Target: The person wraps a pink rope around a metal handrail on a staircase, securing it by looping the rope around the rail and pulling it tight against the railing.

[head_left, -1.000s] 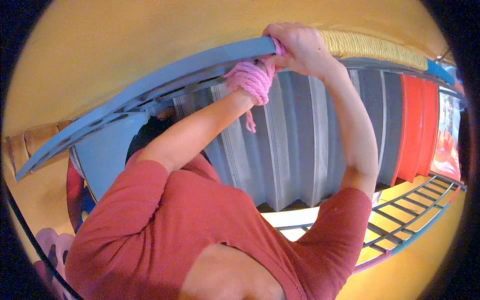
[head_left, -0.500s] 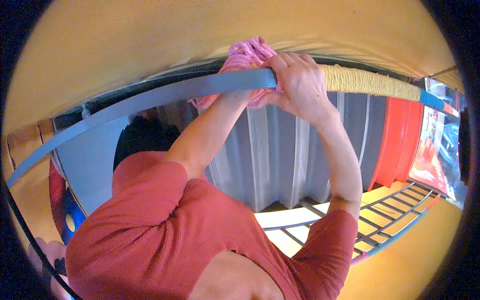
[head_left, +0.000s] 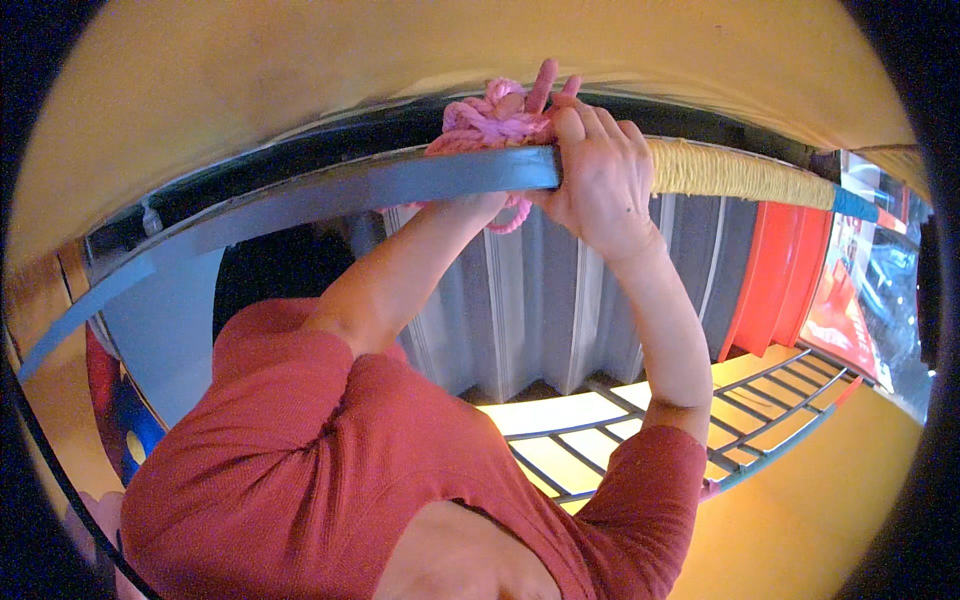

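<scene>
A long curved grey metal bar (head_left: 400, 180) crosses in front of me at arm height. Cream-yellow yarn (head_left: 740, 172) is wound tightly round its right part, followed by a blue band (head_left: 855, 203). At the edge of the yellow winding my right hand (head_left: 606, 180) is closed round the bar. My left arm passes under and behind the bar. There my left hand (head_left: 541, 90) holds a loose bundle of pink yarn (head_left: 485, 122), two fingers pointing up. The bar and yarn hide most of its palm. A pink loop dangles below the bar.
A yellow-orange wall (head_left: 480, 45) rises just beyond the bar. Below are a grey corrugated shutter (head_left: 540, 300), a red panel (head_left: 775, 280) and a ladder-like metal rack (head_left: 740, 430). A black strap (head_left: 60, 480) runs down the left.
The pink bundle behind the bar has shifted slightly left and looks looser. Two left fingers now stick up, and a loop shows underneath. My right hand stays on the bar.
</scene>
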{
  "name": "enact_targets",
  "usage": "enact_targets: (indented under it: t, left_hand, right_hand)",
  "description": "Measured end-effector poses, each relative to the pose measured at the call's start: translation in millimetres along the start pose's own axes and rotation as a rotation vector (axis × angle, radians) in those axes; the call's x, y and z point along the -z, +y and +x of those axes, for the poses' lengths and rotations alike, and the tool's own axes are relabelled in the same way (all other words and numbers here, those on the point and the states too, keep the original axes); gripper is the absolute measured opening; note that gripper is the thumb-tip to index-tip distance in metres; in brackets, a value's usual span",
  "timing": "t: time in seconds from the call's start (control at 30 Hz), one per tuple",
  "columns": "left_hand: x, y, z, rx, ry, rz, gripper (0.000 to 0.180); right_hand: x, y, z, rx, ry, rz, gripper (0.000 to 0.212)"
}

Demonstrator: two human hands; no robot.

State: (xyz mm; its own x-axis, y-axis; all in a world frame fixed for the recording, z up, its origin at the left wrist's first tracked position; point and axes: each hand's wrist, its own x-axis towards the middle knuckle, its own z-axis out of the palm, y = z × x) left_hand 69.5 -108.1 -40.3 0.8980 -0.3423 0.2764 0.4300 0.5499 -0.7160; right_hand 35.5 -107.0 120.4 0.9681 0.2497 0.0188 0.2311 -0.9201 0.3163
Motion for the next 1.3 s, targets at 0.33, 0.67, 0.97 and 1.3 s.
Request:
enact_targets:
  t: [0.33,0.67,0.97,1.3]
  left_hand:
    - [-6.8,6.0,-0.1,0.075,0.096,0.321,0.032]
    - [-17.5,10.1,-14.5,0.234,0.39,0.618,0.03]
    - [-13.9,65.9,-53.8,0.134,0.21,0.96,0.032]
    - [-12.3,34.8,-25.6,0.224,0.197,0.734,0.046]
  right_hand:
    - [-1.3,-6.7,9.7,-0.06,-0.174,0.012,0.047]
    - [-8.5,-5.2,6.4,0.039,-0.106,0.005,0.036]
    - [-14.8,-1.7,4.4,0.049,-0.135,-0.017,0.037]
    - [-11.5,-5.5,8.5,0.009,-0.164,0.029,0.046]
